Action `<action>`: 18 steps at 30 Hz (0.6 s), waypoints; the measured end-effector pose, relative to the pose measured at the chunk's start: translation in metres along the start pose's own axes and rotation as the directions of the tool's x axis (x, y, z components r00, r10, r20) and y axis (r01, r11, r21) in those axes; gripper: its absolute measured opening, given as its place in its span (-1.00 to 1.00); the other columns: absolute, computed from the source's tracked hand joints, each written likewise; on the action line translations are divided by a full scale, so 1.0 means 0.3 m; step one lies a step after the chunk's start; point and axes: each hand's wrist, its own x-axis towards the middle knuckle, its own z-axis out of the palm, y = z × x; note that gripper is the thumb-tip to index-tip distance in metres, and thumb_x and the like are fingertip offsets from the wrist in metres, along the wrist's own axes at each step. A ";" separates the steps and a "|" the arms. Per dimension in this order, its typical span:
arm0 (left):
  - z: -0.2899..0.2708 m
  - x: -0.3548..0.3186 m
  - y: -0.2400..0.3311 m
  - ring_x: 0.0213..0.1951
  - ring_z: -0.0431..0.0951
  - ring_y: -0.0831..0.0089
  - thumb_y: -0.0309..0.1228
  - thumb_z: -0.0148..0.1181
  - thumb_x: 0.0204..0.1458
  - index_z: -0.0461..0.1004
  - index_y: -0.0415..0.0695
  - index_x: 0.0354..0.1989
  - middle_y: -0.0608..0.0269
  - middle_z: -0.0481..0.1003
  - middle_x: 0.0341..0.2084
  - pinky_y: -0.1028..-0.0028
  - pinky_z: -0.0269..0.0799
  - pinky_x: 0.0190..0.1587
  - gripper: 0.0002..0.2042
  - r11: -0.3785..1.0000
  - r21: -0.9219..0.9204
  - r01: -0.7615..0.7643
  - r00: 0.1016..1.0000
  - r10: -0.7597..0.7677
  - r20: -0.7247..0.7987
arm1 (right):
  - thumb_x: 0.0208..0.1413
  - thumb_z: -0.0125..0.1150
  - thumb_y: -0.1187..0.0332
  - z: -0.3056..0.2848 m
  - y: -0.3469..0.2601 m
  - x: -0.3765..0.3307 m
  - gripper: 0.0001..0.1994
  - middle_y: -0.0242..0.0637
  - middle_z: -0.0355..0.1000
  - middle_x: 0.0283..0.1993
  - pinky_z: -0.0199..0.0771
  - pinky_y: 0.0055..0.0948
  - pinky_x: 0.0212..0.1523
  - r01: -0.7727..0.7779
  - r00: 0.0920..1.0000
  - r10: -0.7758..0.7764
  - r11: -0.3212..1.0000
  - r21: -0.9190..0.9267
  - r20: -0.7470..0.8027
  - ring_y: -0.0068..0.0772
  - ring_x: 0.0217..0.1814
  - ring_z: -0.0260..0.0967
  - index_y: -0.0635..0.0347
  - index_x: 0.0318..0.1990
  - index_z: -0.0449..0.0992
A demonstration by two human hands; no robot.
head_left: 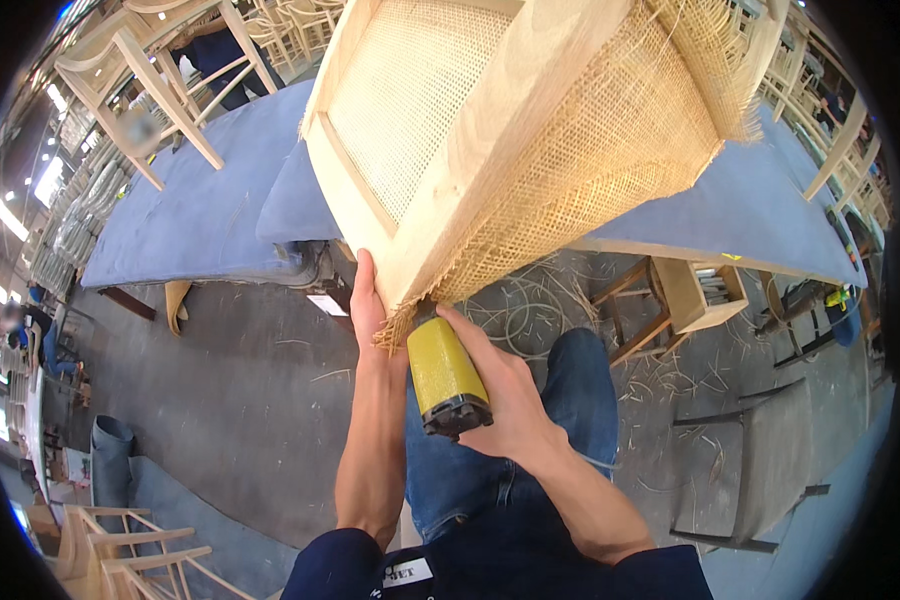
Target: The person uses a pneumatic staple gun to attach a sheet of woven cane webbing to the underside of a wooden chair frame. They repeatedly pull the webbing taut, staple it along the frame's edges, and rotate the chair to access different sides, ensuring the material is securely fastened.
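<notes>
The wooden frame is tilted above the blue-covered worktops, with its near corner directed toward the operator. Woven cane fills its opening and covers the adjoining side; loose strands project at the near corner.

Left hand: positioned at that corner, thumb along the outer wood. The fingers are hidden; how far they close cannot be told. Right hand: closed around a yellow-and-black tool, index finger extended toward the corner. The working end of the tool is not visible, so contact cannot be confirmed.

Recommended practice, as judged from this position:
1. Support the corner firmly, since a tilted frame may pivot under tool pressure.
2. Hold the weave flat and taut; slack cane is likely to pucker.
3. Square the tool to the wood.
4. Keep the left thumb and hidden fingers clear of the tool's line.

Cane offcuts lie on the floor; secure footing is advisable.
</notes>
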 end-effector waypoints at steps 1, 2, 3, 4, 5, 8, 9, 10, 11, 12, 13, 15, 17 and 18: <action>-0.005 0.006 0.000 0.19 0.53 0.12 0.02 -0.20 0.43 0.16 -0.31 0.42 -0.08 0.42 0.26 0.15 0.44 0.25 -0.36 1.000 0.014 -0.008 1.000 0.008 0.001 | -0.29 0.47 0.55 -0.003 -0.001 0.001 0.05 0.22 0.39 0.26 0.53 -0.10 0.16 -0.050 0.999 0.050 0.999 0.005 0.022 0.23 0.23 0.44 0.23 0.49 0.08; -0.009 0.009 0.001 0.19 0.52 0.12 0.02 -0.20 0.44 0.17 -0.31 0.42 -0.08 0.42 0.26 0.15 0.44 0.25 -0.36 0.999 0.030 -0.021 1.000 0.021 -0.012 | -0.27 0.47 0.54 -0.004 -0.002 0.002 0.04 0.22 0.40 0.25 0.54 -0.09 0.15 -0.085 0.996 0.085 0.996 0.009 0.038 0.23 0.22 0.44 0.23 0.50 0.08; -0.011 0.015 0.003 0.19 0.52 0.12 0.02 -0.20 0.44 0.17 -0.32 0.41 -0.08 0.41 0.26 0.15 0.44 0.26 -0.36 0.998 0.052 -0.033 0.999 0.035 -0.027 | -0.26 0.47 0.54 -0.006 -0.001 0.000 0.04 0.22 0.41 0.24 0.54 -0.09 0.14 -0.124 0.991 0.124 0.992 0.004 0.041 0.23 0.21 0.45 0.22 0.50 0.08; -0.012 0.018 0.005 0.19 0.52 0.13 0.02 -0.20 0.44 0.18 -0.32 0.41 -0.08 0.41 0.26 0.15 0.44 0.26 -0.37 0.997 0.075 -0.034 0.998 0.038 -0.054 | -0.25 0.46 0.54 -0.006 0.000 -0.004 0.02 0.21 0.41 0.23 0.54 -0.09 0.15 -0.055 0.998 0.055 0.998 0.003 0.005 0.23 0.21 0.45 0.22 0.49 0.09; -0.012 0.020 0.007 0.20 0.52 0.12 0.02 -0.20 0.44 0.18 -0.31 0.40 -0.07 0.41 0.26 0.14 0.43 0.26 -0.37 0.994 0.096 -0.050 0.998 0.054 -0.043 | -0.23 0.46 0.54 0.002 0.001 -0.009 0.01 0.20 0.42 0.23 0.54 -0.10 0.15 0.007 0.999 -0.007 1.000 -0.009 -0.037 0.23 0.21 0.45 0.22 0.49 0.10; 0.001 0.011 0.011 0.21 0.50 0.11 0.02 -0.19 0.43 0.19 -0.28 0.41 -0.04 0.42 0.27 0.11 0.40 0.28 -0.38 0.993 0.105 -0.057 0.996 0.063 -0.057 | -0.20 0.44 0.54 0.012 0.011 -0.042 -0.04 0.20 0.42 0.23 0.53 -0.12 0.17 0.085 0.991 -0.085 0.996 -0.014 -0.103 0.22 0.22 0.44 0.21 0.48 0.14; 0.010 0.004 0.011 0.22 0.49 0.10 0.02 -0.18 0.43 0.19 -0.27 0.41 -0.03 0.42 0.27 0.10 0.39 0.29 -0.38 0.997 0.066 -0.049 0.997 0.052 -0.057 | -0.19 0.43 0.54 0.011 0.017 -0.056 -0.05 0.20 0.42 0.24 0.53 -0.13 0.17 0.091 0.989 -0.093 0.996 -0.022 -0.118 0.22 0.23 0.44 0.21 0.47 0.16; 0.018 -0.003 0.008 0.23 0.48 0.10 0.02 -0.18 0.43 0.19 -0.26 0.42 -0.01 0.43 0.27 0.08 0.37 0.30 -0.38 0.999 0.026 -0.037 0.998 0.039 -0.050 | -0.19 0.43 0.54 0.005 0.024 -0.073 -0.06 0.19 0.42 0.25 0.52 -0.14 0.18 0.060 0.993 -0.057 0.998 0.024 -0.100 0.21 0.24 0.44 0.21 0.47 0.17; 0.027 -0.010 0.008 0.26 0.44 0.08 0.02 -0.17 0.42 0.17 -0.23 0.43 0.02 0.41 0.29 0.05 0.32 0.33 -0.38 0.999 -0.041 -0.028 0.999 0.027 -0.028 | -0.19 0.42 0.55 -0.009 0.031 -0.093 -0.07 0.18 0.41 0.26 0.52 -0.16 0.18 0.023 0.996 -0.019 0.998 0.056 -0.083 0.21 0.24 0.44 0.20 0.46 0.18; 0.036 -0.016 0.003 0.26 0.44 0.07 -0.02 -0.16 0.43 0.23 -0.21 0.40 0.00 0.42 0.28 0.05 0.32 0.33 -0.43 0.997 -0.032 -0.063 0.998 0.063 -0.003 | -0.19 0.42 0.55 -0.027 0.040 -0.114 -0.08 0.17 0.41 0.27 0.52 -0.17 0.19 -0.037 0.997 0.043 0.996 0.086 -0.069 0.20 0.25 0.44 0.20 0.46 0.19; 0.044 -0.019 0.007 0.25 0.45 0.08 -0.04 -0.14 0.43 0.23 -0.21 0.40 0.01 0.42 0.27 0.05 0.32 0.33 -0.44 0.997 -0.070 -0.031 1.000 0.031 -0.005 | -0.18 0.41 0.55 -0.047 0.050 -0.134 -0.08 0.15 0.41 0.28 0.52 -0.19 0.20 -0.048 0.997 0.052 0.996 0.071 -0.061 0.19 0.25 0.44 0.18 0.46 0.19; 0.055 -0.023 0.006 0.27 0.43 0.06 -0.04 -0.13 0.42 0.24 -0.22 0.40 0.00 0.42 0.28 0.05 0.30 0.35 -0.44 0.995 -0.087 -0.039 0.999 0.038 -0.016 | -0.18 0.39 0.55 -0.091 0.068 -0.176 -0.10 0.10 0.45 0.26 0.52 -0.21 0.19 -0.120 0.988 0.125 0.991 0.056 -0.086 0.19 0.23 0.46 0.14 0.46 0.22; 0.061 -0.023 0.006 0.25 0.45 0.08 -0.04 -0.14 0.43 0.26 -0.21 0.39 0.04 0.44 0.27 0.05 0.34 0.33 -0.45 0.998 -0.061 -0.033 0.999 0.032 -0.013 | -0.20 0.41 0.53 -0.156 0.092 -0.217 -0.10 0.11 0.48 0.22 0.52 -0.21 0.20 -0.173 0.973 0.174 0.985 0.020 -0.153 0.17 0.23 0.47 0.12 0.44 0.25; 0.062 -0.022 0.005 0.24 0.46 0.08 -0.04 -0.15 0.43 0.27 -0.20 0.39 0.06 0.45 0.26 0.05 0.36 0.32 -0.45 0.998 -0.056 -0.043 0.999 0.044 0.006 | -0.21 0.42 0.52 -0.193 0.103 -0.239 -0.11 0.11 0.49 0.21 0.52 -0.21 0.20 -0.173 0.966 0.170 0.985 0.001 -0.192 0.17 0.22 0.47 0.11 0.44 0.27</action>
